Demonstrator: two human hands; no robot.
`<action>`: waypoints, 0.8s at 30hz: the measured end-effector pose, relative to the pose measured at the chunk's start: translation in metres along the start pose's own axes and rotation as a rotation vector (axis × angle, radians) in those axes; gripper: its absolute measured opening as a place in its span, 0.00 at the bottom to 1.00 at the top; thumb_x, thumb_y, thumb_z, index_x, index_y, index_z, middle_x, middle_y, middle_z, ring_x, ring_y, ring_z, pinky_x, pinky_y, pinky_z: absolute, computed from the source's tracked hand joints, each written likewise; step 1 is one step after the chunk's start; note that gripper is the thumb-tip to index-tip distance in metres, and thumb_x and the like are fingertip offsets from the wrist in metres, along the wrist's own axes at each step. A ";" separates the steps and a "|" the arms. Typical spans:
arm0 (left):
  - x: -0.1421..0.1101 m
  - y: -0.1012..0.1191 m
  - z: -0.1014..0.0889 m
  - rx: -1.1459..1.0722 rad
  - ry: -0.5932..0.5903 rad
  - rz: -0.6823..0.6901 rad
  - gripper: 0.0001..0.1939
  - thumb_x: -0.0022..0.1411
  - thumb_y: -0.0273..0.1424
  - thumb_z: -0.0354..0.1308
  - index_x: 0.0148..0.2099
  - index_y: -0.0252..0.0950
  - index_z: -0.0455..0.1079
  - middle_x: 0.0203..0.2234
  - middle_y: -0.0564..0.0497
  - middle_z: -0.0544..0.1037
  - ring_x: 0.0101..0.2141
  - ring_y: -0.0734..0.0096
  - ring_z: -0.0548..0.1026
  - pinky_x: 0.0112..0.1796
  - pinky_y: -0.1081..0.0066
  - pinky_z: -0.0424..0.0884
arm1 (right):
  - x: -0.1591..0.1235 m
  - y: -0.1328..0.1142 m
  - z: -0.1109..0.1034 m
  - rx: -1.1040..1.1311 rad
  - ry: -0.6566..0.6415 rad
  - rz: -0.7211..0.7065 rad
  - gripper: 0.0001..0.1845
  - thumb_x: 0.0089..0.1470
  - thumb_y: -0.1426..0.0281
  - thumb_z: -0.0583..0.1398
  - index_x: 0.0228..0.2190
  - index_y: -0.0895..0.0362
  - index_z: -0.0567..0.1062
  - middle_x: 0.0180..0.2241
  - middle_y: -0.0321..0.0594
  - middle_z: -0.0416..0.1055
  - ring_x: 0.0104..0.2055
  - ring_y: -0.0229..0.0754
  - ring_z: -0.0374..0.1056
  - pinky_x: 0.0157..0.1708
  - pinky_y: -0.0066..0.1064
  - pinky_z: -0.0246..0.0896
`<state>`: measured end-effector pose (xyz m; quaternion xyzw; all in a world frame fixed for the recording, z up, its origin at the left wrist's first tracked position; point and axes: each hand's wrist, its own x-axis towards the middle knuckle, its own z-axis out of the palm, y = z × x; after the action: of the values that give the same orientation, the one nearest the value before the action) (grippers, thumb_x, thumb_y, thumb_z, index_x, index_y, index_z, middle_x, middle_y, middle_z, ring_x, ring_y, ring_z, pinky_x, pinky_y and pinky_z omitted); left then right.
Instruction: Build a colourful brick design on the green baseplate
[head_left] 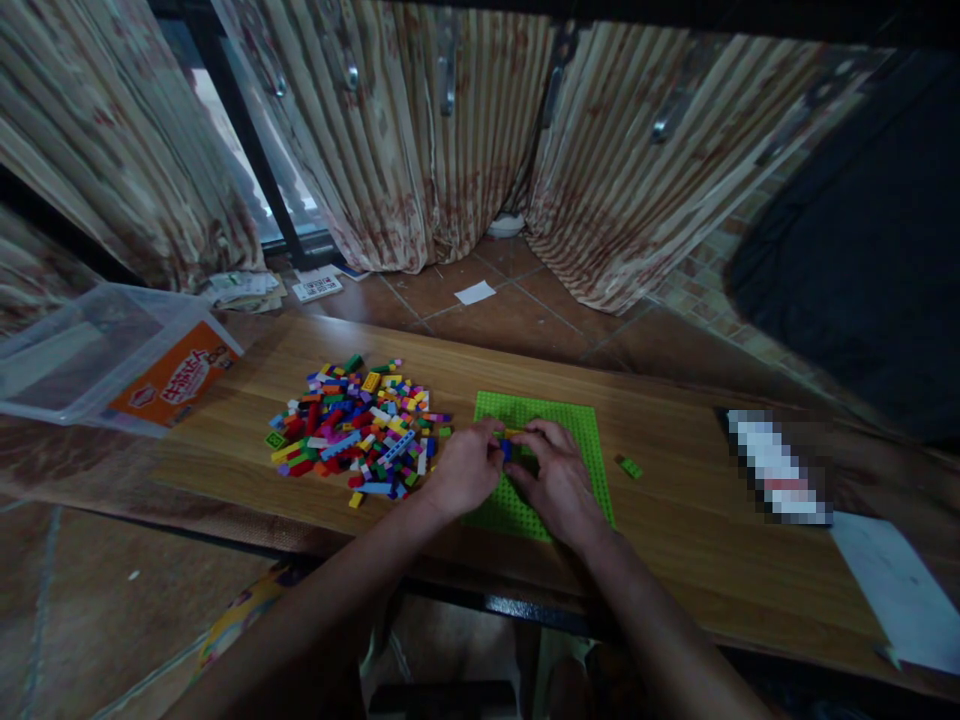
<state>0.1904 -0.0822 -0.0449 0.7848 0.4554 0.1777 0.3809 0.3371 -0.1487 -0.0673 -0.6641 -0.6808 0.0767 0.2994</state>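
Over the green studded baseplate (540, 525), both hands meet at a small blue brick (506, 449). My left hand (466, 468) is closed, its fingertips pressed on the blue brick from the left. From the right, my right hand (559, 478) curls its thumb and index finger onto the same brick. A thin yellow piece (516, 432) shows just behind the fingertips, partly hidden. Whether the blue brick is fixed to the plate I cannot tell. To the right of the baseplate lies a small green brick (630, 467).
A heap of mixed coloured bricks (360, 430) spreads left of the baseplate on the wooden table (690, 560). A clear plastic box (112, 350) with an orange label stands at the far left. On the right lie a blurred-out object (776, 468) and a white sheet (900, 585).
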 end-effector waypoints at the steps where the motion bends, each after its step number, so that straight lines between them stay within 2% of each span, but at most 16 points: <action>1: 0.000 0.000 0.000 -0.005 0.000 -0.004 0.19 0.58 0.21 0.53 0.51 0.34 0.70 0.34 0.48 0.81 0.35 0.68 0.79 0.40 0.71 0.73 | 0.000 0.000 0.000 0.000 -0.002 -0.004 0.13 0.52 0.69 0.62 0.42 0.52 0.76 0.47 0.44 0.66 0.51 0.53 0.64 0.51 0.49 0.62; 15: -0.001 0.003 0.002 -0.030 -0.015 -0.001 0.18 0.58 0.20 0.52 0.51 0.33 0.70 0.33 0.49 0.81 0.35 0.68 0.79 0.41 0.70 0.73 | -0.001 0.001 -0.005 -0.011 -0.039 0.010 0.13 0.52 0.70 0.61 0.42 0.54 0.75 0.48 0.46 0.66 0.51 0.53 0.64 0.51 0.49 0.62; 24: -0.001 0.002 0.003 0.005 0.004 -0.006 0.17 0.58 0.22 0.53 0.50 0.35 0.70 0.36 0.48 0.81 0.37 0.68 0.79 0.42 0.69 0.73 | -0.002 0.003 -0.002 0.024 0.009 0.026 0.11 0.51 0.70 0.62 0.39 0.53 0.76 0.45 0.44 0.68 0.48 0.51 0.66 0.49 0.47 0.64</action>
<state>0.1934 -0.0852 -0.0454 0.7840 0.4590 0.1770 0.3785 0.3408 -0.1513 -0.0676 -0.6694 -0.6699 0.0857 0.3094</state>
